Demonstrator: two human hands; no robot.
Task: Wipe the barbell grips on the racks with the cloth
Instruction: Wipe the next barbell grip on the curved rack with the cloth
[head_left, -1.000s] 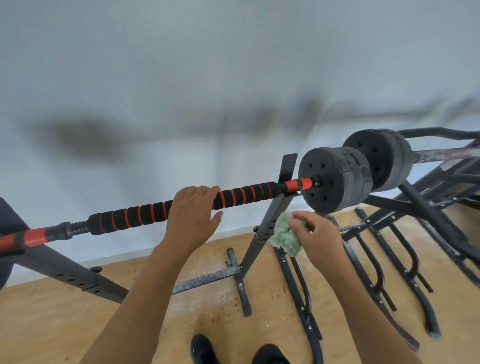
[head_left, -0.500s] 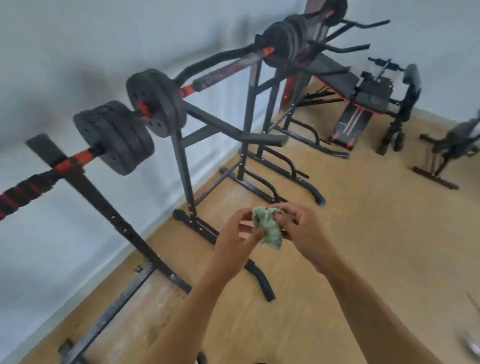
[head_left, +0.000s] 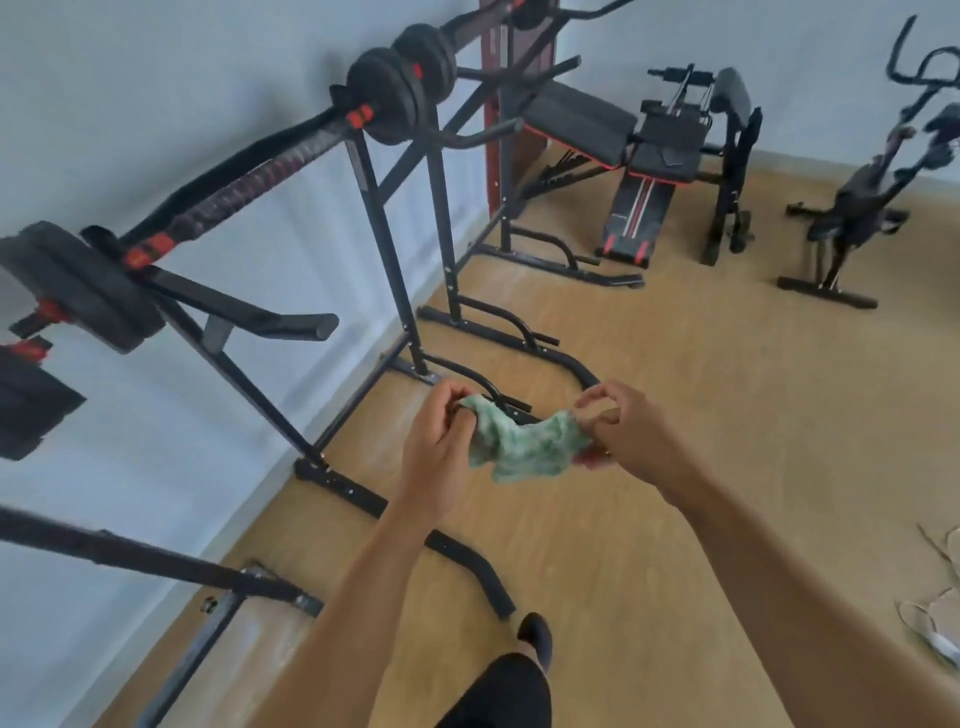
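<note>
Both hands are out in front, and the cloth (head_left: 524, 447) hangs between them. The left hand (head_left: 441, 441) has its fingers curled round the cloth's left end. The right hand (head_left: 623, 441) pinches the right end between thumb and fingertips. The green-and-white cloth is drawn out between the two and bunched in the middle, held in the air above the floor (head_left: 727, 389) and touching nothing else. Both forearms reach forward from the bottom of the view, with the wrists level and the hands near each other, only the cloth between them.

Further out and up to the left, a barbell grip (head_left: 249, 182) lies along the rack (head_left: 384, 228), well apart from the cloth. It is dark with reddish bands, and it is blurred. Black weight plates (head_left: 395, 98) sit at its far end, and another stack (head_left: 78, 280) sits at the near end by the left edge. The rack's feet run along the wooden floor just beyond the hands. A dark shoe (head_left: 535, 636) shows at the bottom. Against the far wall stand a black-and-red weight bench (head_left: 623, 140) and, to the right, an exercise bike (head_left: 862, 202).
</note>
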